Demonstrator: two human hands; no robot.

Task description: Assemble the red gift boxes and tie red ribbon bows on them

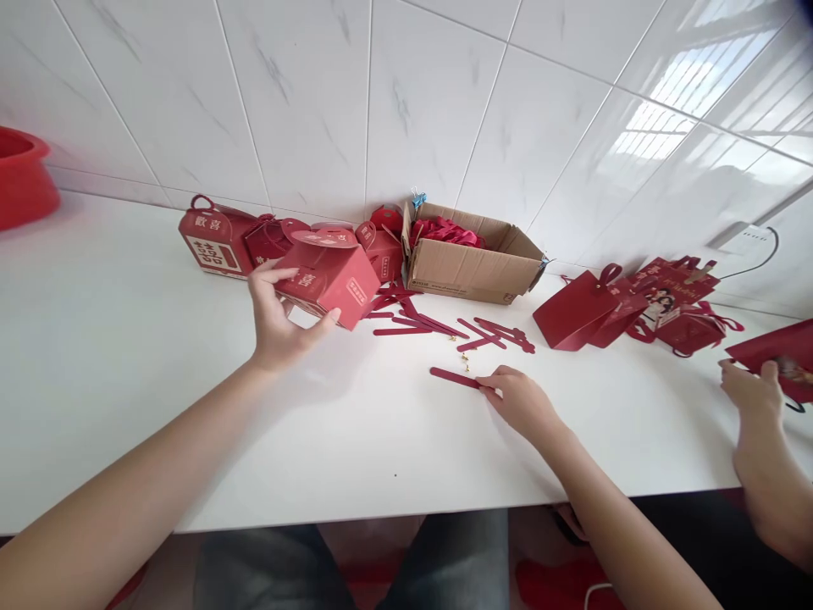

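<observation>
My left hand [279, 318] grips a red folded paper gift box [336, 275] with gold print, its fingers on the near left side and thumb at the lower edge. The box is tilted and held in front of other boxes. My right hand [517, 402] pinches one end of a dark red paper strip [452, 376] with rounded ends, lying low over the white table. Just beyond it lie a few small gold brass fasteners [466, 363]. More red strips [412, 322] are scattered loosely between the held box and my right hand.
Red gift boxes [219, 241] line the wall at left. A cardboard box [473, 269] holds red ribbon [448, 231]. Red bags [575, 309] stand at right, where a co-worker's hand [755, 390] holds another. A red tub [25, 182] sits far left on the white table [285, 474].
</observation>
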